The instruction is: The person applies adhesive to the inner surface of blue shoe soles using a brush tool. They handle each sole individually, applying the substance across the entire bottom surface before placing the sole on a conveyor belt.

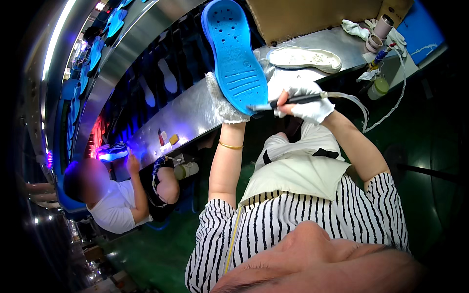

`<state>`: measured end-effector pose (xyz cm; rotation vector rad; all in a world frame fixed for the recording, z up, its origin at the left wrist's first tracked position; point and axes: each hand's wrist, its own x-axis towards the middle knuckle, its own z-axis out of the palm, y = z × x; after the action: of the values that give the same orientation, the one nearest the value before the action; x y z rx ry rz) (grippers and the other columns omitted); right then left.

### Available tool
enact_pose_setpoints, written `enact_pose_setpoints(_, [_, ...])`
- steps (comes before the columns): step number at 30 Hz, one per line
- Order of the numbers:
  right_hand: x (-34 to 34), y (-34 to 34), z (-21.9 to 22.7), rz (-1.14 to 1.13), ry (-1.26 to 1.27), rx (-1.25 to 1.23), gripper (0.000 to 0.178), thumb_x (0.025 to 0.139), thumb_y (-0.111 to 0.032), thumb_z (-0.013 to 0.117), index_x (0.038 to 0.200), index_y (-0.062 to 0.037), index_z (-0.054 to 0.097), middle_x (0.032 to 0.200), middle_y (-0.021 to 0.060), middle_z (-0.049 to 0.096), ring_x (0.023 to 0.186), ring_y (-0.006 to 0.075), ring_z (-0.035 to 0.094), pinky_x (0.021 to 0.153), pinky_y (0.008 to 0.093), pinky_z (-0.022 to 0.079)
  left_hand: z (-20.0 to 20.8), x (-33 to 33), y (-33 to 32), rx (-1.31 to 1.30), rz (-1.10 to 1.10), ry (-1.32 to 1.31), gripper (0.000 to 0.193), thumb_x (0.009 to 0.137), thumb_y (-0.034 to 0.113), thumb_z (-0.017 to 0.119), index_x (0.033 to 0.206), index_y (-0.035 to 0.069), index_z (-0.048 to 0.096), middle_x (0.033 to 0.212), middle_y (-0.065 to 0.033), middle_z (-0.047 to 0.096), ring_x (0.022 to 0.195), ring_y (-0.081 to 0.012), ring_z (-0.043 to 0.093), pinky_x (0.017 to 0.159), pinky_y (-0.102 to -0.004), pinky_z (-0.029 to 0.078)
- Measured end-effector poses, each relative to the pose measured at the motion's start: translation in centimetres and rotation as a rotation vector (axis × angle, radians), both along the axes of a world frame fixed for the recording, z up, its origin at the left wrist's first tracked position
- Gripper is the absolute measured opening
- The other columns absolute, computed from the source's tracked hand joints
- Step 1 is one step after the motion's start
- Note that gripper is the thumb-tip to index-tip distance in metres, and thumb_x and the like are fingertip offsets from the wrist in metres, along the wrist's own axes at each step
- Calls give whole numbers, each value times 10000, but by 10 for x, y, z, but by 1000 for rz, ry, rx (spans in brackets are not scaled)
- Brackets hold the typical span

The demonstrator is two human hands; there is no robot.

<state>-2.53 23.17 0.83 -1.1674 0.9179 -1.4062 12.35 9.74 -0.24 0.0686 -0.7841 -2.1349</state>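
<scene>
A bright blue shoe sole (pixel 238 61) with small holes and ridges is held up over the edge of the metal bench. My left hand (pixel 222 103), in a pale knit glove, is closed on its lower left side; the fingers behind the sole are hidden. My right hand (pixel 309 111), in a white glove with bare fingertips, grips a black-handled brush (pixel 304 99) joined to a clear hose (pixel 352 97). The brush tip meets the lower end of the sole. Just beyond my right hand, a white sole (pixel 307 59) lies on the bench.
A cardboard box (pixel 312 19) stands at the back of the metal bench (pixel 188 110). Spools (pixel 384 27) and gloves (pixel 355 29) sit at the far right, above a green-lidded jar (pixel 378 89). At left, a co-worker (pixel 117 200) sits by a conveyor carrying blue soles (pixel 95 53).
</scene>
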Motion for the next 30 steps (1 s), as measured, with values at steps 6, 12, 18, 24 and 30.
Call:
enact_pose_setpoints(6, [2, 8, -8, 36, 125, -117, 108, 684, 54, 637, 751, -25, 607, 801, 80, 640, 741, 127, 598, 689, 264, 491, 8, 2, -8, 15, -107, -14, 805, 833, 629, 434, 1403, 75, 307, 1384, -234, 357, 1220, -369, 432, 1016, -495, 367])
enact_pose_setpoints(12, [-8, 8, -7, 75, -75, -106, 129, 692, 82, 627, 777, -15, 616, 810, 91, 643, 724, 133, 615, 708, 275, 518, 16, 2, -4, 57, -102, -24, 748, 854, 601, 436, 1365, 60, 365, 1337, -186, 437, 1166, -332, 490, 993, -478, 395])
enact_pose_setpoints(18, [2, 1, 2, -84, 374, -427, 158, 659, 90, 589, 745, -41, 608, 753, 53, 623, 725, 143, 578, 687, 283, 480, 27, -5, 1, 42, -171, -17, 697, 871, 583, 429, 1321, 51, 428, 1287, -158, 502, 1127, -314, 527, 969, -464, 423])
enact_pose_setpoints(24, [-6, 12, 3, 140, 129, -41, 127, 683, 83, 609, 728, -33, 579, 832, 89, 640, 780, 158, 624, 735, 289, 500, 26, 0, -3, 52, -157, -81, 710, 878, 576, 414, 1328, 27, 412, 1293, -180, 490, 1125, -318, 529, 972, -467, 421])
enact_pose_setpoints(30, [-12, -5, 15, -128, 521, -608, 163, 600, 70, 627, 702, -44, 569, 780, 96, 591, 794, 248, 599, 737, 330, 486, 47, -9, 12, 104, -261, -132, 585, 891, 498, 460, 1192, 3, 533, 1129, -202, 592, 965, -299, 615, 855, -420, 508])
